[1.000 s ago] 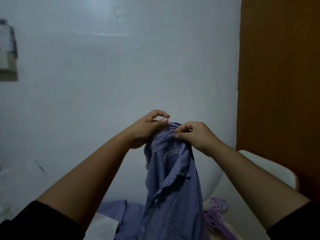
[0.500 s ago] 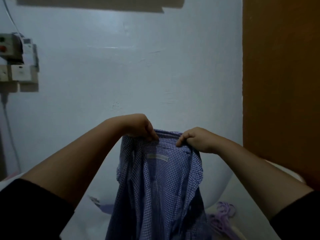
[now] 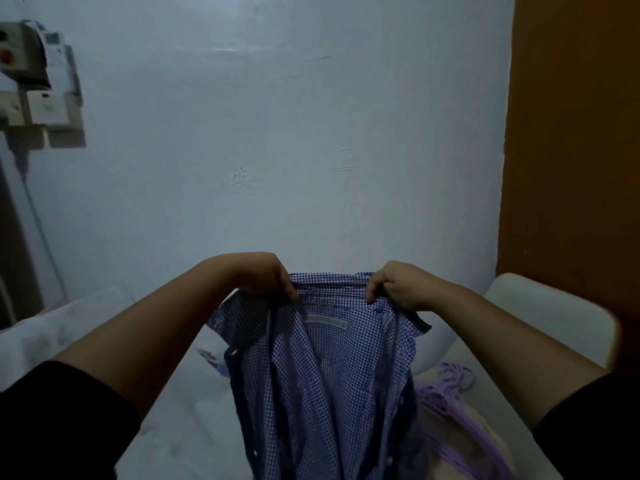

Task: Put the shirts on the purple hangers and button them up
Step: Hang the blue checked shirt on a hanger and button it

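A blue-and-white checked shirt (image 3: 329,382) hangs in front of me, its inside and neck label facing me. My left hand (image 3: 266,275) pinches the collar at its left end. At the collar's right end my right hand (image 3: 394,284) grips the fabric with curled fingers. The collar is stretched level between both hands. Purple hangers (image 3: 446,393) lie in a pile at the lower right, partly hidden behind the shirt.
A pale wall (image 3: 277,133) fills the background. An electrical box with a cable (image 3: 38,84) is mounted at the upper left. An orange-brown panel (image 3: 575,150) stands on the right. A white surface (image 3: 540,320) lies below it, with white bedding (image 3: 52,334) at the left.
My hands have moved apart along the collar, spreading the bunched shirt open so its inside faces me. The view has shifted and the wall box has come into sight.
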